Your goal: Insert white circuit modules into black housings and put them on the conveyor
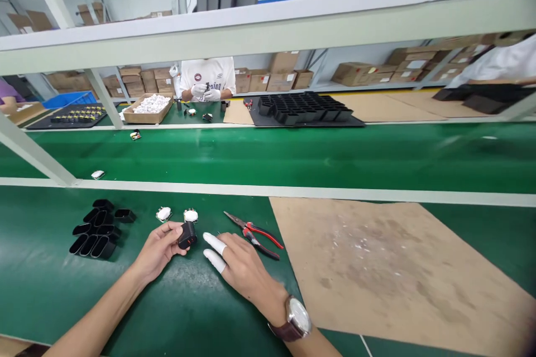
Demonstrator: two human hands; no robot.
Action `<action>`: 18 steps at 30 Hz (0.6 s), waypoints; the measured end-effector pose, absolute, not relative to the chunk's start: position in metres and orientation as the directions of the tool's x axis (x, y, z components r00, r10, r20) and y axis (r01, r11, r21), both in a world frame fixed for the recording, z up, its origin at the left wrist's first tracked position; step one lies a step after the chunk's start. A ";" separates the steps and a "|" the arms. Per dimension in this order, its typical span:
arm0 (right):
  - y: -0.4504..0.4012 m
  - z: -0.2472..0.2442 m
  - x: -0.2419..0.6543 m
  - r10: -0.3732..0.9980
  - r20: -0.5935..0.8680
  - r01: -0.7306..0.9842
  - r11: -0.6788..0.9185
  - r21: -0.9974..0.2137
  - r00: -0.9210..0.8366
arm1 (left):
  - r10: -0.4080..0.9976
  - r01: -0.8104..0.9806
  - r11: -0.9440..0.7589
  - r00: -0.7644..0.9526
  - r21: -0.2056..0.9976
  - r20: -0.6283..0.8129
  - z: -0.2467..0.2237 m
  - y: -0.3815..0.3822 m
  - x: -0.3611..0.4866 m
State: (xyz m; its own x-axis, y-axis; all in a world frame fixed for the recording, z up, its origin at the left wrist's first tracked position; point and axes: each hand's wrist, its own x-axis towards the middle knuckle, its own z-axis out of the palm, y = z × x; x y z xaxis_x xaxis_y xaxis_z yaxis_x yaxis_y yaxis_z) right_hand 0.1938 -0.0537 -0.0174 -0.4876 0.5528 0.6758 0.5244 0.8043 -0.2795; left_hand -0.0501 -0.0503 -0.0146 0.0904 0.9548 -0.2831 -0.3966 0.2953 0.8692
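Observation:
My left hand [161, 250] is closed on a small black plastic housing [188, 236], gripped between thumb and fingers. To the right of it is my right hand [240, 265], with white covers on two fingers. Those fingers are spread apart and nothing shows between them. Just beyond the housing lie two white-topped small parts [191, 216]. Pliers [250, 230] with red and black handles rest past my right hand. On the left, several empty black housings [94, 231] stand grouped on the green bench [138, 312].
A stained brown cardboard sheet [377, 268] covers the bench at right. A white rail [251, 192] separates the bench from a green belt [293, 150] carrying a few small parts. Across it, a gloved co-worker [208, 78] handles a small part near black housings [305, 107].

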 end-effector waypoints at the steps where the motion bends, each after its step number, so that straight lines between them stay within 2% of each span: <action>1: -0.055 -0.017 0.193 0.561 0.653 0.531 0.801 -0.276 -0.508 | 0.956 -0.386 0.294 0.103 0.874 -0.276 -0.015 -0.051 -0.049; 6: -0.056 -0.020 0.193 0.557 0.594 0.588 0.791 -0.167 -0.580 | 0.976 -0.273 0.219 0.080 0.937 -0.204 -0.016 -0.051 -0.050; 10: -0.052 -0.023 0.199 0.662 0.529 0.743 0.664 -0.084 -0.531 | 0.995 0.037 -0.009 -0.102 0.999 0.013 -0.011 -0.029 -0.065; 13: -0.050 -0.025 0.206 0.773 0.397 0.833 0.552 -0.038 -0.494 | 0.972 0.342 -0.107 -0.161 0.934 0.170 0.000 0.008 -0.084; 18: -0.049 -0.032 0.214 0.838 0.244 0.859 0.510 -0.033 -0.488 | 0.943 0.607 -0.082 -0.209 0.791 0.258 0.018 0.089 -0.112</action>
